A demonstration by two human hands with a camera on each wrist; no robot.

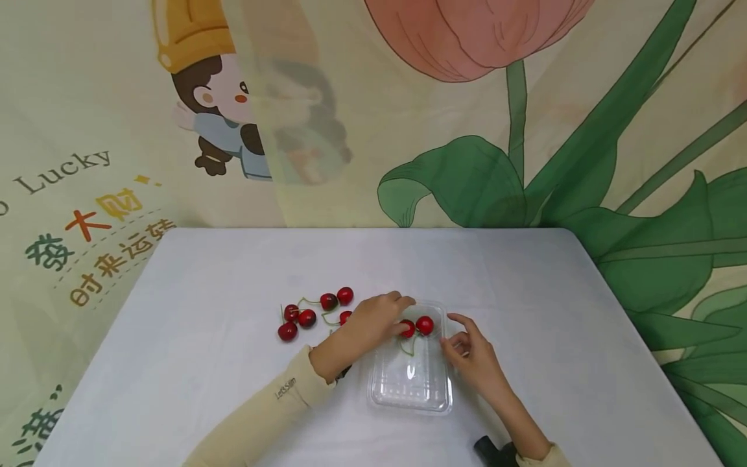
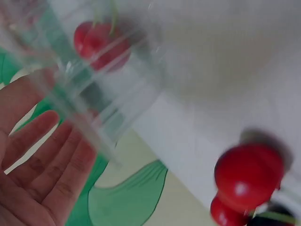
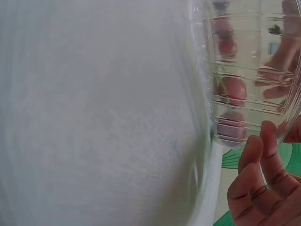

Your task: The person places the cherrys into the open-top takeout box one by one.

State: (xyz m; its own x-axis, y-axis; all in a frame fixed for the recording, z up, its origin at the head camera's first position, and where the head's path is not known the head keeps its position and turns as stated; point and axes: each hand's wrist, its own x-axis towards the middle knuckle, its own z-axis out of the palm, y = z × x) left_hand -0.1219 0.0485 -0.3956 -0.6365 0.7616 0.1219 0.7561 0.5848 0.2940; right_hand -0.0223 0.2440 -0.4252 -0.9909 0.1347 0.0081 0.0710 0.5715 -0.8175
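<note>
A clear plastic tray lies on the white table in the head view. Two red cherries joined by green stems lie at its far end. My left hand reaches over the tray's far left corner, fingertips beside the nearer cherry. In the left wrist view that hand shows a bare palm with relaxed fingers, and a cherry shows through the tray wall. My right hand rests at the tray's right rim with loosely curled fingers against the ribbed wall.
Several loose cherries with green stems lie on the table left of the tray, also seen as cherries in the left wrist view. A printed cloth backdrop hangs behind the table's far edge. A black wrist strap shows at the bottom.
</note>
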